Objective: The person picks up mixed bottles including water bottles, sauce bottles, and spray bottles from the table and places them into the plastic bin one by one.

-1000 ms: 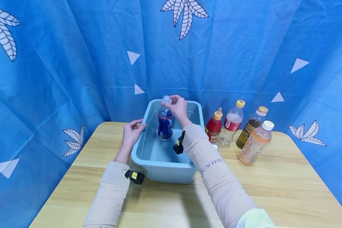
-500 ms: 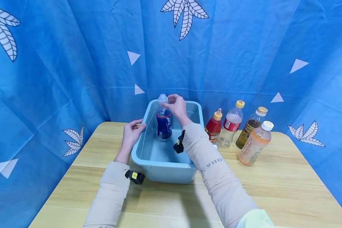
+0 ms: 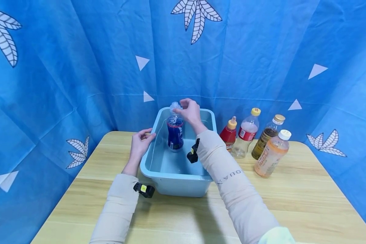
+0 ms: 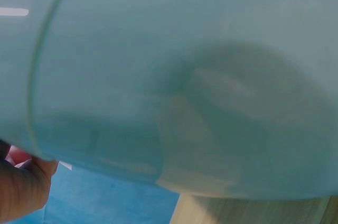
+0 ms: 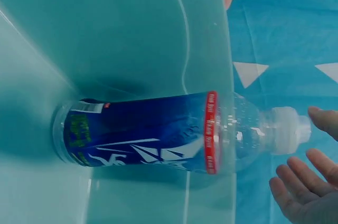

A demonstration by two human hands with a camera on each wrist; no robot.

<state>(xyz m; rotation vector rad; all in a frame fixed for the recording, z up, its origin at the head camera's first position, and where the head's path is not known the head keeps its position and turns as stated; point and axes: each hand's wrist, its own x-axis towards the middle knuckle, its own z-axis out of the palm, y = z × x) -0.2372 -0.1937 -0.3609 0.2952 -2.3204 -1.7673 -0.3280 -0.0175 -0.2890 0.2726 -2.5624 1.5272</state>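
Observation:
A plastic drink bottle (image 3: 175,134) with a dark blue label and a clear cap stands in the light blue plastic basin (image 3: 183,184), near its back wall. My right hand (image 3: 189,112) is beside the bottle's top, thumb and fingers spread apart. In the right wrist view a narrow gap shows between the right hand (image 5: 311,187) and the translucent cap (image 5: 288,130). My left hand (image 3: 141,142) holds the basin's left rim between thumb and fingers. Only part of the left hand (image 4: 24,187) shows in the left wrist view, at the rim's edge.
Right of the basin stand a red sauce bottle (image 3: 228,135), a clear bottle with a red label (image 3: 248,132), a bottle of brown liquid (image 3: 263,142) and an orange drink bottle (image 3: 271,156). The wooden table (image 3: 305,203) meets a blue curtain (image 3: 247,51) behind.
The blue-labelled bottle has shifted slightly left inside the basin. My right hand's fingers have spread and risen a little by the cap. The left hand stays at the rim.

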